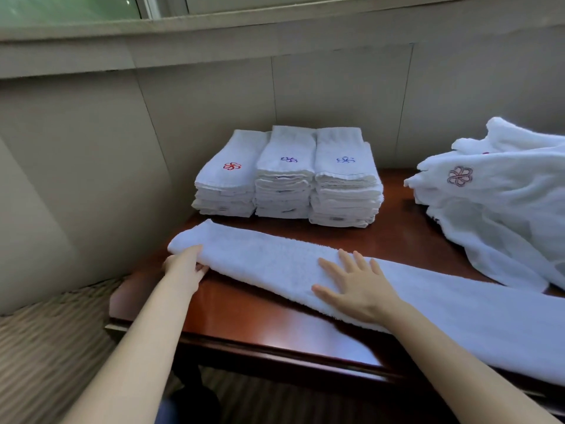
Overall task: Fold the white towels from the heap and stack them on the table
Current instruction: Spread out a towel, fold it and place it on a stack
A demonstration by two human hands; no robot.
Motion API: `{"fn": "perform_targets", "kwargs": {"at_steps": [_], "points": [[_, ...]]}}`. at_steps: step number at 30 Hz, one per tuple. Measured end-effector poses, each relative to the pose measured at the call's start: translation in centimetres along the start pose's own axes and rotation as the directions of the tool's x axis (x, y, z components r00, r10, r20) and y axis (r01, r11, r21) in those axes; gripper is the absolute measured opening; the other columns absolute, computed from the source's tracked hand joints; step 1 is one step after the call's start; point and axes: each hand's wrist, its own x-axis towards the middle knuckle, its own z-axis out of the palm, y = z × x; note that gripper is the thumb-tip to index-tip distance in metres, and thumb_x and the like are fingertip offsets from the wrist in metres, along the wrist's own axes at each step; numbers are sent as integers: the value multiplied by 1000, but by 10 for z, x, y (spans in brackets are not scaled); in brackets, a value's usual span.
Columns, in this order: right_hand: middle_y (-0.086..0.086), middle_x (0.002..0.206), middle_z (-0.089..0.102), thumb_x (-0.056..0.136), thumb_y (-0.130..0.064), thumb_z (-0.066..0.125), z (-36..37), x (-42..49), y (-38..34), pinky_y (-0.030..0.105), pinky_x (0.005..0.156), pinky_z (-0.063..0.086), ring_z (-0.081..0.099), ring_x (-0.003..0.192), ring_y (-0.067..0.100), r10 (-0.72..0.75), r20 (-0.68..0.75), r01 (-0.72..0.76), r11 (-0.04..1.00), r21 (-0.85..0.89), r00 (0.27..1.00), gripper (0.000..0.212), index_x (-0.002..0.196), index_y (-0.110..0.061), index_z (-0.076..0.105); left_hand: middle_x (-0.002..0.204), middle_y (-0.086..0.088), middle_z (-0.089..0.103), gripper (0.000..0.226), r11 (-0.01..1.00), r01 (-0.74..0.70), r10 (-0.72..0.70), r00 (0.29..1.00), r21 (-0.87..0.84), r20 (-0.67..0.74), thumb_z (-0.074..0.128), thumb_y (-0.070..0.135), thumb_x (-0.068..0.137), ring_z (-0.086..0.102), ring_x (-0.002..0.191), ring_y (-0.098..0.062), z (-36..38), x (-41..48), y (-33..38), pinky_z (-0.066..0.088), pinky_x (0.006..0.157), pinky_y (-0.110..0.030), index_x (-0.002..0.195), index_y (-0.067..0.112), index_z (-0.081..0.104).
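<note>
My right hand (356, 289) flat on towel (275, 264), fingers spread. Left hand (183, 266) pinches towel's left end. Towel lies long across table (244, 316), before stacks (287, 175); heap (501, 203) right.

Both bare forearms reach forward from the lower edge of the view, sleeves nowhere in sight. The left hand (183, 267) is at the end of an arm running up from the lower left; its wrist is nearly straight, and its fingers curl round the left end of a long folded white terry towel (266, 264), thumb on top and fingertips tucked beneath the edge. The right hand (354, 286) comes in from the lower right, palm down, fingers straight and spread, thumb stretched out to the left. It lies flat on the same towel, near its middle. The two hands are well apart from each other.
</note>
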Motion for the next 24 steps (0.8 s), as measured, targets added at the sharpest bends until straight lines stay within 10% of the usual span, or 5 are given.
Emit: {"fn": "perform_targets", "kwargs": {"at_steps": [6, 10, 14, 18, 24], "points": [[-4, 155, 25, 100, -49, 26, -10, -9, -2, 37, 118, 9, 12, 146, 17, -11, -130, 52, 947, 316, 991, 49, 146, -32, 30, 115, -5, 58, 48, 962, -248, 248, 969, 119, 9, 63, 10, 83, 57, 108, -25, 39, -34, 6, 48, 90, -37, 127, 17, 47], [3, 131, 57, 97, -57, 28, -53, -14, 8, 39, 95, 37, 59, 113, 21, 301, -12, -29, 130, 991, 954, 50, 133, -28, 47, 94, 7, 59, 37, 581, -753, 668, 658, 308, 348, 65, 7, 78, 56, 89, -17, 80, -97, -1, 43, 76, -29, 109, 21, 51], [21, 120, 63, 91, -68, 27, -80, -35, 47, 51, 85, 49, 65, 103, 39, 160, 203, -137, -351, 926, 966, 74, 127, -8, 53, 86, 12, 55, 33, 121, -979, 403, 201, 166, 893, 68, 9, 77, 51, 76, 0, 110, -160, -27, 36, 70, -16, 108, 19, 63], [18, 82, 67, 91, -9, 52, -77, -53, 61, 34, 66, 52, 65, 73, 30, 380, 174, -194, 13, 981, 909, 36, 120, 11, 55, 112, 3, 60, 36, -24, -997, 15, 73, 73, 997, 69, 19, 83, 54, 100, -9, 121, -187, -52, 41, 88, -19, 118, 19, 62], [22, 92, 69, 82, 7, 58, -109, -99, 92, 42, 74, 56, 67, 79, 35, 506, -24, -146, 293, 945, 862, 19, 99, 6, 66, 108, 8, 63, 21, 46, -980, 228, 200, 195, 953, 60, 33, 91, 54, 99, -6, 124, -174, -41, 41, 91, -21, 109, 24, 67]]}}
